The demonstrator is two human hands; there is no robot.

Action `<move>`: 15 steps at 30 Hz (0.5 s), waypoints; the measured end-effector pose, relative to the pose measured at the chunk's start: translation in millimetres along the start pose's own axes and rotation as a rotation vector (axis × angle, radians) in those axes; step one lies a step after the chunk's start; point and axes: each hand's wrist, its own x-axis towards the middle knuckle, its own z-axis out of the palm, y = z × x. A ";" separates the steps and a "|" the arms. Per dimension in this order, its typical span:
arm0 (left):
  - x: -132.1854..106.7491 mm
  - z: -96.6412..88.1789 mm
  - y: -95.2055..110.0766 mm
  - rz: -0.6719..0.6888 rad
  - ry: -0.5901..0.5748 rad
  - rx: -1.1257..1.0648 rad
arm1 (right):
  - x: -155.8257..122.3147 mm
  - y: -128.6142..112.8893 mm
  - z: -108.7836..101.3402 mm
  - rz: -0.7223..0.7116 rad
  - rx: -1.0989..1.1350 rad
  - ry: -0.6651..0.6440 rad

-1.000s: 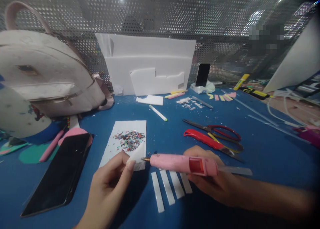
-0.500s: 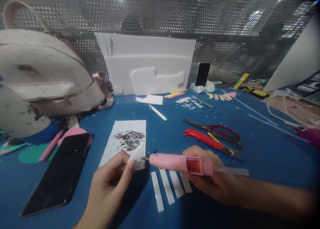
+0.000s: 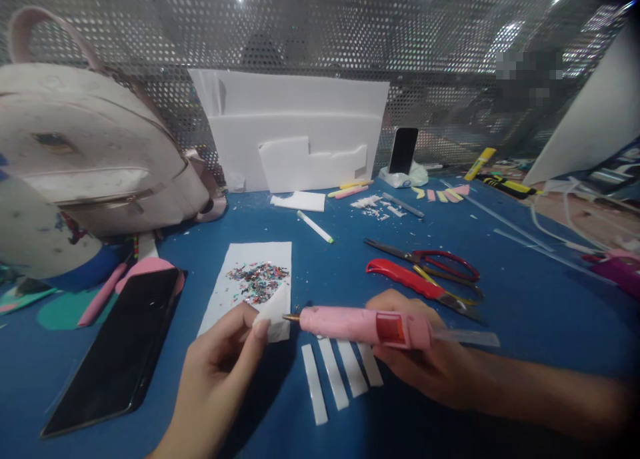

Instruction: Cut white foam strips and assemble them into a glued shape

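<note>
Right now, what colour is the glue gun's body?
Pink, with a red window; the head view shows the glue gun in the right hand.

Two bare hands show at the bottom of the head view — nothing is worn on them. The left hand (image 3: 220, 372) has no ring, no glove and no watch. Its fingers are slim, and the thumb has a short, pale nail with a rounded tip. The right hand (image 3: 430, 365) is bare too, and its forearm runs off to the right edge with no sleeve on it — just a plain arm, a bit blurry and dark there.
</note>
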 end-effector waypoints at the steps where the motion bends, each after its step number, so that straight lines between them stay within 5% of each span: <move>1: 0.2 0.2 -0.1 -0.010 -0.001 0.003 | 0.4 -0.2 0.5 0.007 0.007 0.001; 7: 1.1 -0.4 -7.7 0.085 -0.025 -0.011 | 1.2 1.2 1.5 0.043 -0.008 -0.024; 15: -4.0 3.6 11.5 -0.061 0.015 -0.024 | -4.0 3.2 -1.6 -0.013 -0.064 0.069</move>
